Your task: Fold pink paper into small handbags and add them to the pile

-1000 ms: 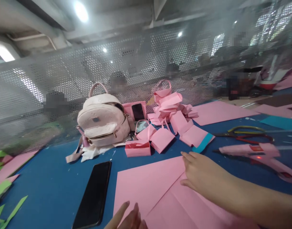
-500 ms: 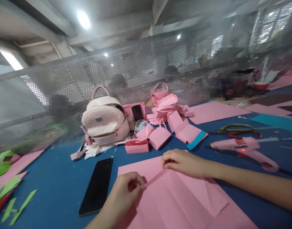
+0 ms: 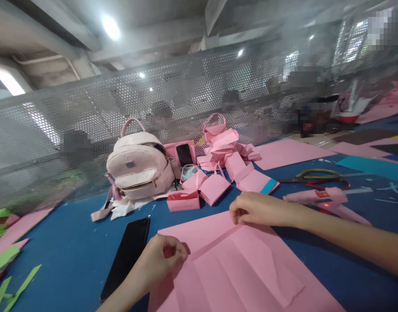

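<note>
A creased sheet of pink paper (image 3: 231, 268) lies on top of a larger flat pink sheet (image 3: 199, 229) in front of me. Its far edge has a narrow folded strip. My left hand (image 3: 164, 255) is closed in a pinch at the left end of that edge. At the right end of the same edge, my right hand (image 3: 254, 209) pinches the paper with curled fingers. Parallel creases run down the sheet, and its right side has a slanted, torn-looking corner. My left forearm partly covers a black smartphone (image 3: 125, 255).
A pale pink backpack (image 3: 138, 167) stands against a perforated metal screen (image 3: 186, 86). Small pink paper bags (image 3: 215, 188) sit beyond my hands. Scissors (image 3: 319, 175) and a pink glue gun (image 3: 329, 197) lie to the right, its nozzle near my right forearm. Green paper strips (image 3: 23, 288) lie at left.
My hands have moved apart along the paper's far edge, the left one leftward, the right one rightward and slightly up. My right forearm now covers part of the glue gun. The view has shifted slightly.
</note>
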The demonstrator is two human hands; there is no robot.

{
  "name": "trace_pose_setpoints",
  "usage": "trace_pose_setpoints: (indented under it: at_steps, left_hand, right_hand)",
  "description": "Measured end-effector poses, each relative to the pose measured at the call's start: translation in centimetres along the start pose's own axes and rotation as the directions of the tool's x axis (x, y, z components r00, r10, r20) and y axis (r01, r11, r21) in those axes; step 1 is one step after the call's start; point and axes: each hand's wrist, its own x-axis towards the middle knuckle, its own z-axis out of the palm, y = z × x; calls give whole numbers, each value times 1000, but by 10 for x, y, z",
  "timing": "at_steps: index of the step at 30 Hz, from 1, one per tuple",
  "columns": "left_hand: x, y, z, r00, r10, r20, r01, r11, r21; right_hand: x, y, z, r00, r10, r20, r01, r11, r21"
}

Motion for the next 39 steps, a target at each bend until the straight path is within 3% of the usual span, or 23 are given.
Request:
trace_pose_setpoints:
  at_steps: [12, 15, 22, 27, 31, 39]
  left_hand:
    - [1, -4, 8, 999, 37, -17, -38, 998, -52]
    - [-1, 3, 7, 995, 89, -47, -88, 996, 17]
    - [-9, 9, 23, 978, 176, -109, -146, 961, 236]
    - [-10, 10, 25, 948, 315, -48, -268, 868, 417]
    - [-7, 5, 26, 872, 486, -63, -363, 727, 584]
    - [-4, -9, 38, 604, 791, -99, -517, 483, 706]
  right_hand:
    - [-2, -8, 14, 995, -77, -56, 73, 995, -67]
    - [-1, -15, 22, 988, -90, -123, 86, 996, -32]
    - [6, -43, 59, 976, -140, -165, 180, 949, 261]
    - [9, -46, 69, 962, -204, -180, 236, 955, 179]
    - [9, -44, 70, 928, -316, -199, 306, 949, -76]
    - [4, -37, 89, 797, -561, -226, 390, 762, -517]
